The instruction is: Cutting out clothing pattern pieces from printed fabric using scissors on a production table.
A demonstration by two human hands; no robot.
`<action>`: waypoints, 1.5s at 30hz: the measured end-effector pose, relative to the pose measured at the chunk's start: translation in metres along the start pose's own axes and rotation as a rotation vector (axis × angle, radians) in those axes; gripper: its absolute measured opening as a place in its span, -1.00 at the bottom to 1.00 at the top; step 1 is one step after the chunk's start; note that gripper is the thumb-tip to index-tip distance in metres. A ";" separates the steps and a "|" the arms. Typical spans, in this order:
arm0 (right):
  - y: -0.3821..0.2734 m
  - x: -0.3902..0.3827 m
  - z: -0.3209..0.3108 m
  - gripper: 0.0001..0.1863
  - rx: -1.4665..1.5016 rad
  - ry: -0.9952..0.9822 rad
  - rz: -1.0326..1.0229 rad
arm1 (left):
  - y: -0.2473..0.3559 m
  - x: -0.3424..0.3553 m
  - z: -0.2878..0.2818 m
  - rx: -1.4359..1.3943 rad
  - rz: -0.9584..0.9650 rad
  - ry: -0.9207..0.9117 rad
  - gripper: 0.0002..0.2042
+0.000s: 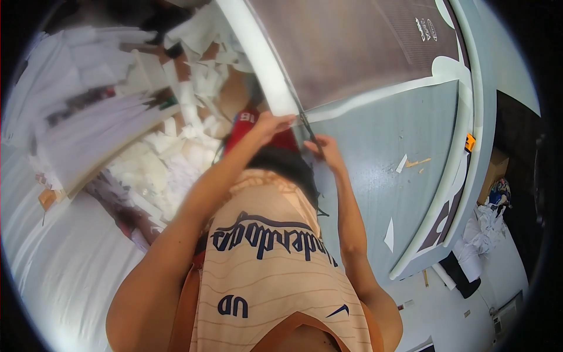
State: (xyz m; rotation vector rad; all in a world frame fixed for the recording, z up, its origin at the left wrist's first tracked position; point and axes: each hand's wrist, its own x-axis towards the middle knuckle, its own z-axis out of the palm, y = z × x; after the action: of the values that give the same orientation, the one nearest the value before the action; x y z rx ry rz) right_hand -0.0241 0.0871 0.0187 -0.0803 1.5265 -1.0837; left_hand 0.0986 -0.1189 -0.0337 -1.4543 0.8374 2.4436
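A large printed sheet (pixel 346 53) with a brown field and a white border spreads over the grey tabletop (pixel 363 176). My left hand (pixel 274 125) is closed in a pinch on the corner of its white border, at the table's near left edge. Just right of it, my right hand (pixel 328 152) grips dark scissors (pixel 311 130), fingers curled round the handles. Their blades point away from me and meet the sheet's border beside my left fingertips. How far apart the blades are, I cannot make out.
White paper scraps (pixel 152 170) heap up on the left, beside stacked white sheets (pixel 88 129). A small orange-and-black tool (pixel 470 142) lies on the table's right edge. Small offcuts (pixel 402 163) are scattered on the tabletop. Crumpled white material (pixel 484 226) and a cardboard box (pixel 494 173) stand beyond.
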 end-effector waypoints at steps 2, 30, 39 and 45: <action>-0.008 0.005 0.003 -0.61 0.000 -0.007 -0.005 | 0.000 -0.001 0.000 -0.032 0.007 -0.011 -0.76; -0.125 0.120 0.054 -0.61 -0.036 -0.040 -0.042 | 0.039 -0.007 -0.015 0.083 -0.037 -0.128 -0.71; -0.161 0.169 0.073 -0.57 -0.028 -0.003 -0.081 | 0.044 0.000 -0.017 0.142 -0.034 -0.152 -0.71; -0.187 0.190 0.087 -0.62 -0.031 -0.008 -0.067 | 0.050 0.002 -0.022 0.137 -0.044 -0.149 -0.69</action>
State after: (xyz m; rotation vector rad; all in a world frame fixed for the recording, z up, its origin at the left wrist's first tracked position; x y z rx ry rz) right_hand -0.1051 -0.1811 0.0113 -0.1576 1.5432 -1.1112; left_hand 0.0929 -0.1722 -0.0246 -1.2138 0.9105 2.3765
